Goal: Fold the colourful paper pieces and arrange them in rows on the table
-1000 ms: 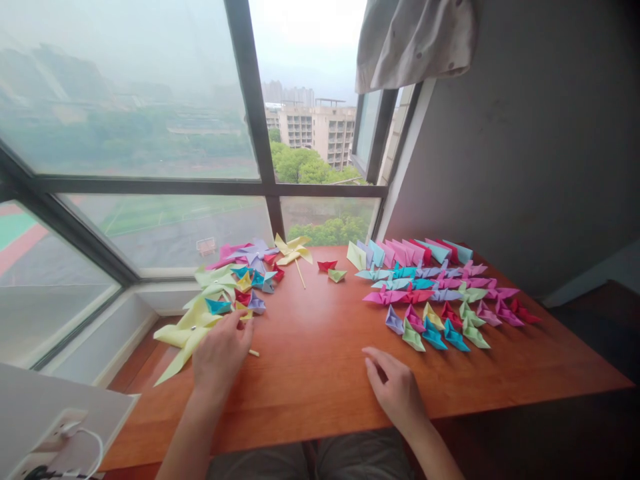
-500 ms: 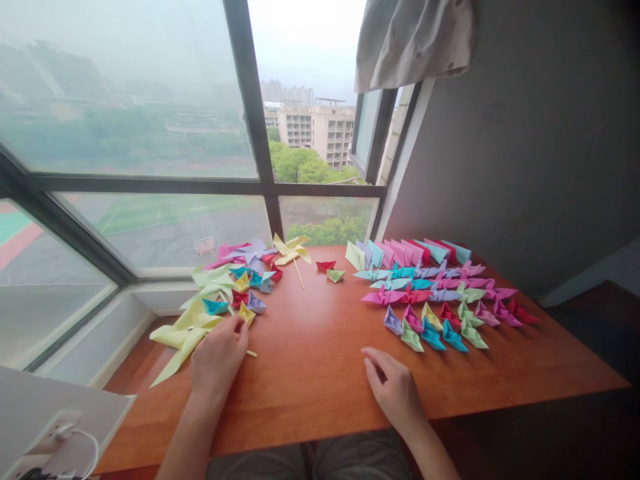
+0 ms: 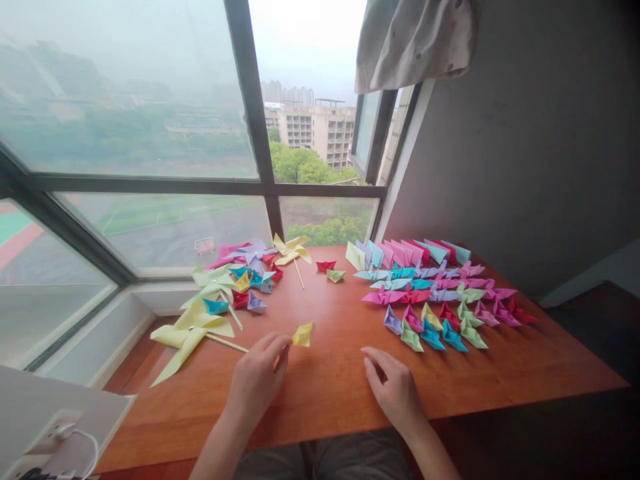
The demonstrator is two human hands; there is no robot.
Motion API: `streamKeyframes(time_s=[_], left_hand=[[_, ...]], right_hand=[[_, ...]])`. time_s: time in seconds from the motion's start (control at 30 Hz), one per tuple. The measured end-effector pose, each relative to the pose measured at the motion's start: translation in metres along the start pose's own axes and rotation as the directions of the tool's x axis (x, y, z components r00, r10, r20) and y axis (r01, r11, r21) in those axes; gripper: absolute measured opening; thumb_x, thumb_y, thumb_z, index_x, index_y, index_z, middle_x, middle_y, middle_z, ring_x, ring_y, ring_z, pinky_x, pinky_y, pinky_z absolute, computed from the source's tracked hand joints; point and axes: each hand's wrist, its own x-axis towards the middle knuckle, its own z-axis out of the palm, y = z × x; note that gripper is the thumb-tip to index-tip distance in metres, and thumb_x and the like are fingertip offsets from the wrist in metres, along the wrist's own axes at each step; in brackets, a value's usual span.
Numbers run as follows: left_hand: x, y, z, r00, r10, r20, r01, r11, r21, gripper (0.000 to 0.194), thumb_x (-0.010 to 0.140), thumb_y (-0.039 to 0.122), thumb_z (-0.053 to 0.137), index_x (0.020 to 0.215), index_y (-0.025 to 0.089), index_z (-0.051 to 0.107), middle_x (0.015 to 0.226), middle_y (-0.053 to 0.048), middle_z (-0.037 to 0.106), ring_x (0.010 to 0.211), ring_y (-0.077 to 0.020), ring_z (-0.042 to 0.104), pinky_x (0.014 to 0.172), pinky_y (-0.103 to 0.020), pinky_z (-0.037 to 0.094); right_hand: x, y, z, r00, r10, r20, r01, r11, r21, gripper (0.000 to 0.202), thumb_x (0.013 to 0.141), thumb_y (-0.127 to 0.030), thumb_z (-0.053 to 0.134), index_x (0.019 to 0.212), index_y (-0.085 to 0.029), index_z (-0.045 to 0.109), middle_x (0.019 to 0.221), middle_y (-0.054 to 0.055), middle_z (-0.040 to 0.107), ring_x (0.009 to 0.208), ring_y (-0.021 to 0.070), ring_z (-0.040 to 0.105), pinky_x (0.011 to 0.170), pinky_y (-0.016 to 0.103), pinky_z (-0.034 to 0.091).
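Between the fingertips of my left hand (image 3: 263,368), a small yellow paper boat (image 3: 303,335) is pinched by one end, over the left-middle part of the table. Loosely curled, my right hand (image 3: 393,383) rests near the table's front edge, thumb and fingers slightly apart, nothing visible in it. Close to the left hand lies a large pale-yellow paper pinwheel (image 3: 193,331) on a stick. Beyond it is a group of folded boats, among them a blue boat (image 3: 215,307) and a purple boat (image 3: 257,303).
On the right of the wooden table (image 3: 320,400) stand rows of paper boats (image 3: 433,335), paper cranes (image 3: 390,297) and folded paper planes (image 3: 400,253). A red boat (image 3: 326,266) and a green boat (image 3: 335,275) sit far back, beside another yellow pinwheel (image 3: 291,250). Windows border the table.
My left hand has moved right, carrying the yellow boat away from the group at the left. The large pinwheel's stick is now uncovered. My right hand has stayed put.
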Motion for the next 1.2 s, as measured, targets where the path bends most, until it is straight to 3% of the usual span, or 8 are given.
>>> streamKeyframes(time_s=[0.17, 0.37, 0.6, 0.77, 0.93, 1.03, 1.2], left_hand=[[-0.001, 0.030, 0.023, 0.984, 0.130, 0.124, -0.123, 0.990, -0.065, 0.022, 0.094, 0.015, 0.043, 0.096, 0.023, 0.063, 0.095, -0.005, 0.069, 0.085, -0.0184, 0.065, 0.074, -0.026, 0.050], [0.000, 0.047, 0.035, 0.955, 0.211, 0.210, -0.190, 0.975, -0.114, 0.022, 0.092, 0.009, 0.046, 0.097, 0.022, 0.063, 0.098, -0.005, 0.068, 0.088, -0.0203, 0.064, 0.077, -0.029, 0.051], [0.001, 0.045, 0.041, 0.960, 0.203, 0.194, -0.175, 0.973, -0.153, 0.028, 0.090, 0.007, 0.045, 0.107, 0.022, 0.061, 0.109, -0.006, 0.067, 0.096, -0.0213, 0.065, 0.083, -0.031, 0.053], [-0.002, 0.039, 0.045, 0.980, 0.160, 0.122, -0.133, 0.971, -0.199, 0.031, 0.094, 0.015, 0.043, 0.121, 0.023, 0.057, 0.121, -0.008, 0.063, 0.102, -0.0203, 0.065, 0.086, -0.030, 0.053], [-0.003, 0.036, 0.045, 0.993, 0.085, 0.087, -0.057, 0.958, -0.281, 0.031, 0.093, 0.014, 0.045, 0.120, 0.024, 0.057, 0.120, -0.008, 0.063, 0.105, -0.0199, 0.065, 0.089, -0.030, 0.053], [-0.002, 0.035, 0.045, 0.992, 0.065, 0.105, -0.030, 0.950, -0.310, 0.029, 0.093, 0.014, 0.044, 0.117, 0.024, 0.057, 0.115, -0.007, 0.064, 0.098, -0.0187, 0.066, 0.085, -0.029, 0.053], [-0.002, 0.038, 0.043, 0.971, 0.139, 0.195, -0.085, 0.961, -0.264, 0.027, 0.090, 0.009, 0.046, 0.108, 0.024, 0.060, 0.106, -0.005, 0.067, 0.094, -0.0202, 0.064, 0.082, -0.031, 0.052]], right_hand=[[0.000, -0.002, -0.001, 0.999, 0.000, 0.032, -0.001, 0.999, 0.043, 0.026, 0.095, -0.027, 0.046, 0.108, -0.020, 0.067, 0.083, 0.004, 0.069, 0.068, 0.0157, 0.066, 0.065, 0.026, 0.054], [-0.001, -0.003, -0.001, 0.999, -0.014, 0.049, 0.010, 0.996, 0.088, 0.022, 0.096, -0.027, 0.049, 0.110, -0.021, 0.065, 0.086, 0.004, 0.068, 0.070, 0.0157, 0.065, 0.070, 0.027, 0.053], [-0.002, -0.003, 0.000, 0.997, -0.066, 0.043, 0.063, 0.996, 0.071, 0.018, 0.095, -0.025, 0.050, 0.097, -0.022, 0.068, 0.089, 0.005, 0.070, 0.082, 0.0180, 0.067, 0.078, 0.028, 0.053], [-0.001, -0.003, 0.000, 0.997, -0.069, 0.039, 0.067, 0.996, 0.054, 0.017, 0.095, -0.022, 0.050, 0.094, -0.021, 0.067, 0.085, 0.004, 0.070, 0.077, 0.0172, 0.066, 0.075, 0.027, 0.052], [-0.001, -0.007, -0.002, 0.998, -0.065, 0.015, 0.065, 0.998, 0.028, 0.016, 0.094, -0.021, 0.050, 0.088, -0.020, 0.065, 0.079, 0.004, 0.066, 0.071, 0.0161, 0.063, 0.070, 0.026, 0.049], [-0.002, -0.009, -0.003, 0.997, -0.065, -0.028, 0.066, 0.998, 0.021, 0.016, 0.093, -0.020, 0.051, 0.086, -0.020, 0.064, 0.076, 0.003, 0.065, 0.068, 0.0153, 0.062, 0.067, 0.025, 0.048], [-0.006, -0.007, -0.007, 0.986, -0.081, -0.145, 0.084, 0.996, 0.011, 0.015, 0.093, -0.019, 0.051, 0.086, -0.019, 0.064, 0.074, 0.003, 0.064, 0.065, 0.0142, 0.060, 0.064, 0.024, 0.048]])
